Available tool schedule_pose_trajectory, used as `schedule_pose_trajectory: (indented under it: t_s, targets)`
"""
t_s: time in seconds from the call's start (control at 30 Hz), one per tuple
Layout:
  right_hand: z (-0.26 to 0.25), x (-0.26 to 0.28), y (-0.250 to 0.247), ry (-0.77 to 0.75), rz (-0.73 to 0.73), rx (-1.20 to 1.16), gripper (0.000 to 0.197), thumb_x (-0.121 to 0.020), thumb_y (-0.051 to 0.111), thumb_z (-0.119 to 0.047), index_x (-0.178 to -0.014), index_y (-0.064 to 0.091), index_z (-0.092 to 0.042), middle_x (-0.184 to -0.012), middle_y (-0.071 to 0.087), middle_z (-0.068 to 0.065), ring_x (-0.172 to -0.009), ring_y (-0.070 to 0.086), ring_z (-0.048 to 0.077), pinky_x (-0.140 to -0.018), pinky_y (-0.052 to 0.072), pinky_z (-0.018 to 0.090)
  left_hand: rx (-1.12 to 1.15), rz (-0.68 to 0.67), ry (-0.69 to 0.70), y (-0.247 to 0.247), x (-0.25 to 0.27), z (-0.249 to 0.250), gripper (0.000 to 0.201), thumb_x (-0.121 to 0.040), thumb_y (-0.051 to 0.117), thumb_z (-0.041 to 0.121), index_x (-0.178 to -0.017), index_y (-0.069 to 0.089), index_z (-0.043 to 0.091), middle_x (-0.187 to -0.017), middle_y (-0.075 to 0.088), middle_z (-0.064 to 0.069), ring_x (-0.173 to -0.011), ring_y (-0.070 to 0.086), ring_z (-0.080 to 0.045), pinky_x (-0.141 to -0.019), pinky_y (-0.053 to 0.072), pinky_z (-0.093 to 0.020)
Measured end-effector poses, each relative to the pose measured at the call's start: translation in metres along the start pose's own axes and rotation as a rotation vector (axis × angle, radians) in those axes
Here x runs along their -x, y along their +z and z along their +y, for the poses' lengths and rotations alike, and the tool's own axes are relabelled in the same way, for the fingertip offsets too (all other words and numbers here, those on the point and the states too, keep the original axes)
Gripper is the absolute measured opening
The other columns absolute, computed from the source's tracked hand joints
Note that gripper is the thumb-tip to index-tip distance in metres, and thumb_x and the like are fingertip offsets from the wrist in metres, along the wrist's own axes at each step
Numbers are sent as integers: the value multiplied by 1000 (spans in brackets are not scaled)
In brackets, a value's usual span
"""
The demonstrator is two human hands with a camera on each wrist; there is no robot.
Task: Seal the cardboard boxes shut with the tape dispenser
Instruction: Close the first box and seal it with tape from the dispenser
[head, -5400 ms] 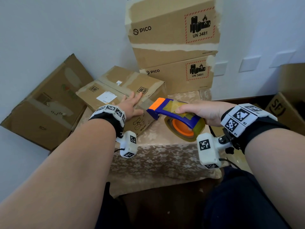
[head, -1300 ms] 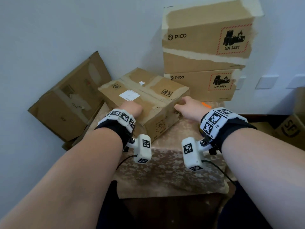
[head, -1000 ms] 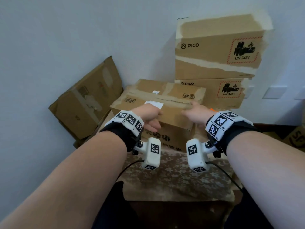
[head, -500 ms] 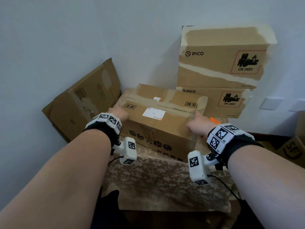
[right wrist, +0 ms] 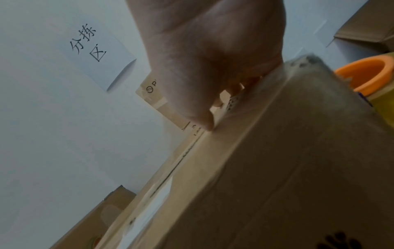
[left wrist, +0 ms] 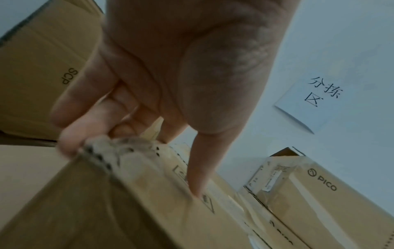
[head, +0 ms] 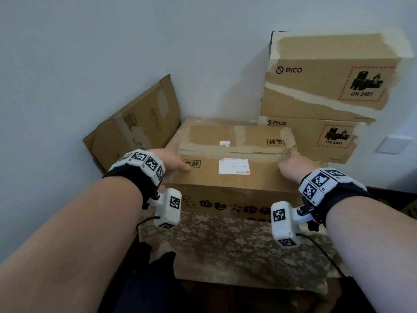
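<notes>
A brown cardboard box [head: 234, 177] with a white label lies lengthwise on the cloth-covered table, its top flaps closed along a middle seam. My left hand [head: 167, 161] grips the box's left end, thumb on top and fingers curled over the corner [left wrist: 89, 148]. My right hand [head: 293, 168] grips the right end, its thumb [right wrist: 204, 121] pressing by the seam. The tape dispenser [right wrist: 366, 74] shows only in the right wrist view: an orange core and yellowish roll just beyond the box's right end, with no hand on it.
Two taped PICO boxes [head: 327, 82] are stacked against the wall at the back right. Another cardboard box [head: 135, 132] leans on the wall at the left. The patterned tablecloth [head: 225, 245] extends toward me. A paper sign [left wrist: 319, 97] hangs on the wall.
The box has turned from a diagonal position to square in front of me, both hands shifting to its ends. The dispenser, earlier in my right hand, now lies beside the box.
</notes>
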State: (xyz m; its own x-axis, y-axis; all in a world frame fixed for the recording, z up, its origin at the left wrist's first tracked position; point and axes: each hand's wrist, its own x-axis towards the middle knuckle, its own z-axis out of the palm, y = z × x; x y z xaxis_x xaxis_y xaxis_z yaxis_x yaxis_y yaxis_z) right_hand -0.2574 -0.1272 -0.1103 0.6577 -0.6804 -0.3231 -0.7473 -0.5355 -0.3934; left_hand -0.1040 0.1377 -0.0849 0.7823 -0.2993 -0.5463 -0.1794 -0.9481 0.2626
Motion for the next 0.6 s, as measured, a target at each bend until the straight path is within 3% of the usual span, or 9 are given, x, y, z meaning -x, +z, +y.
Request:
schedule_pose_trajectory:
  t_s: [0.07,0.13,0.17,0.23,0.33,0.43,0.53,0.6]
  targets:
    - [-1,3,7,40,-1,56,70,-98,39,-37,-154,0,-21,-160,-4,14,-143,18,42,-114,24,50,15,-52,30,2,7,-8,72,-64,73,64,-122,55,25,-115,63,-3,-98,64,-26,-89,53,-45]
    - [-2,7,16,18,29,174,74,-98,32,-51,-154,-5,-18,-159,-19,8,-146,-1,40,-118,11,53,-21,-67,80,6,10,-11,89,-50,73,75,-122,54,27,-119,63,2,-104,62,-22,-94,51,-44]
    - [-2,8,21,-4,51,232,76,-97,26,-56,-154,-6,-16,-159,-20,7,-146,-8,37,-118,7,54,-44,-74,100,9,8,-14,110,-40,71,82,-132,48,27,-126,60,4,-110,59,-21,-98,47,-44]
    - [-2,8,27,-28,84,312,79,-95,19,-62,-153,-6,-14,-160,-18,4,-146,-16,32,-117,2,57,-68,-80,85,15,2,-18,147,-26,66,91,-150,17,28,-146,44,3,-127,47,-22,-106,39,-46]
    - [-6,8,29,-52,76,382,83,-94,13,-65,-154,-5,-12,-160,-15,5,-146,-17,28,-116,-4,56,-74,-86,52,22,7,-19,163,-29,67,87,-148,-21,21,-158,18,-5,-140,30,-28,-112,30,-48]
    - [-17,6,36,-85,65,421,83,-93,11,-65,-153,-6,-9,-160,-15,9,-147,-15,27,-116,-7,54,-78,-102,43,27,9,-20,155,-41,69,78,-143,-31,21,-159,12,-8,-139,30,-31,-109,35,-48]
    - [-29,7,45,-121,34,412,83,-94,12,-64,-153,-5,-8,-160,-15,11,-148,-12,27,-117,-7,51,-97,-116,57,27,7,-24,164,-24,66,84,-141,-34,26,-159,13,-9,-136,34,-33,-105,39,-50]
    - [-37,10,48,-150,-1,407,83,-95,11,-63,-153,-6,-7,-159,-16,12,-147,-12,27,-117,-6,50,-82,-127,74,28,7,-26,164,-24,66,84,-142,-33,27,-159,14,-9,-135,35,-33,-104,39,-51]
